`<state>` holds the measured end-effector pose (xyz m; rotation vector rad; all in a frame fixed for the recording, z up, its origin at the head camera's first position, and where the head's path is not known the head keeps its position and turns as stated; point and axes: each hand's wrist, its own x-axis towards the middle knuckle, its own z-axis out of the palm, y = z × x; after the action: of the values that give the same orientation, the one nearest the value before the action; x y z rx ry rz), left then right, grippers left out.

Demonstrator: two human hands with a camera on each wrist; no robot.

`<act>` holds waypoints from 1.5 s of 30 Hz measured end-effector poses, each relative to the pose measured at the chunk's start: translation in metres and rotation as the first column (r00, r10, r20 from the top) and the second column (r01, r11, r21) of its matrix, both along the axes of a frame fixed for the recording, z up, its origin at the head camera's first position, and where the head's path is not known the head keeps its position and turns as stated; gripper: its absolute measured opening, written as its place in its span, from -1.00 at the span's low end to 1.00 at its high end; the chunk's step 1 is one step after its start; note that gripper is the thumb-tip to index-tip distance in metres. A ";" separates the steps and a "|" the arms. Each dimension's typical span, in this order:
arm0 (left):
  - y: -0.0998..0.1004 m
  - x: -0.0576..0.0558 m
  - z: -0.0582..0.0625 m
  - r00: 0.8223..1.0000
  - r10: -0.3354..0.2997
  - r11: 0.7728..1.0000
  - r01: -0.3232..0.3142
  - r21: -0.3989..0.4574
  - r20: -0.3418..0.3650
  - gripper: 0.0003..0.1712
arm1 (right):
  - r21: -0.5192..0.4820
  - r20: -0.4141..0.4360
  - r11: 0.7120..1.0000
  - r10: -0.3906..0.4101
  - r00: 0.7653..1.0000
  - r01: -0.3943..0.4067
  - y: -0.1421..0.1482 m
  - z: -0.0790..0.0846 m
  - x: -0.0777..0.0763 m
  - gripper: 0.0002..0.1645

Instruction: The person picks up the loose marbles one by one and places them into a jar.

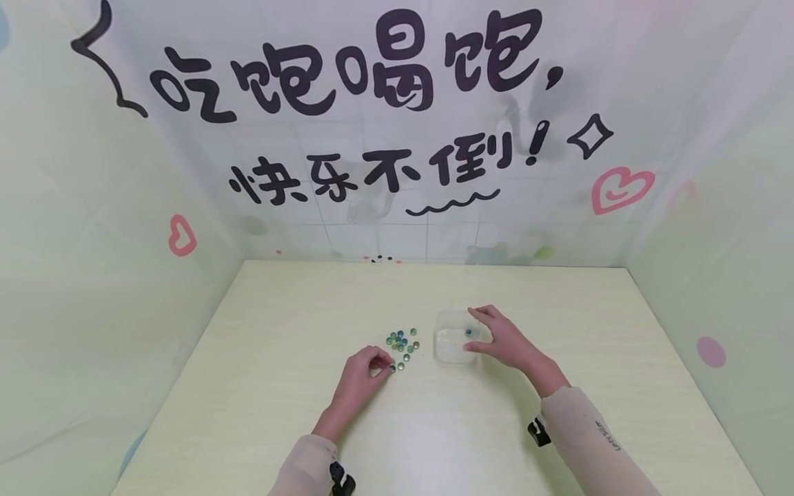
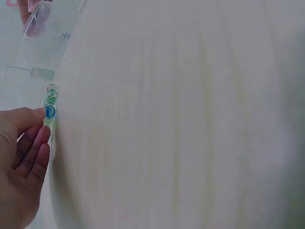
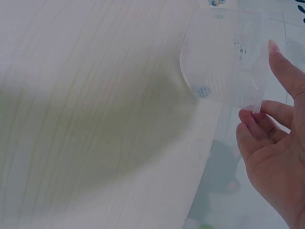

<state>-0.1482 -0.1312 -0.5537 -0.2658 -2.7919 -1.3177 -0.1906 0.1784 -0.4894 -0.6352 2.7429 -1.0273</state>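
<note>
A: What does the left hand (image 1: 360,376) do now?
B: Its thumb and finger seem to pinch 1 blue marble (image 2: 51,112), at the near edge of the loose marbles (image 1: 400,334) on the table (image 1: 248,386).
A: And the right hand (image 1: 505,342)?
B: It grips the side of the clear container (image 1: 449,344), to the right of these marbles. Inside there is 1 other marble (image 1: 469,332).
A: Which step is it?
B: In my judgement, picking up a marble for the container. The next move probably calls for lifting it with a firm pinch, then releasing it inside.
</note>
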 end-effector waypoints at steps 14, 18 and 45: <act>0.001 0.000 0.000 1.000 -0.002 1.000 0.002 -0.026 -0.010 -0.85 | -0.002 0.012 1.000 -0.004 1.000 0.004 0.001 0.000 0.000 -0.06; 0.001 0.001 0.000 1.000 -0.011 1.000 0.011 -0.028 -0.004 -0.85 | -0.003 0.005 1.000 -0.003 1.000 0.003 0.001 0.000 0.001 -0.06; 0.003 0.005 0.002 0.998 -0.040 0.986 0.032 -0.164 -0.041 -0.81 | 0.002 -0.019 1.000 0.000 1.000 0.000 0.002 -0.003 0.000 -0.07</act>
<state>-0.1429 -0.1278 -0.5521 -0.3486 -2.8743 -1.0759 -0.1905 0.1801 -0.4925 -0.6473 2.7600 -1.0230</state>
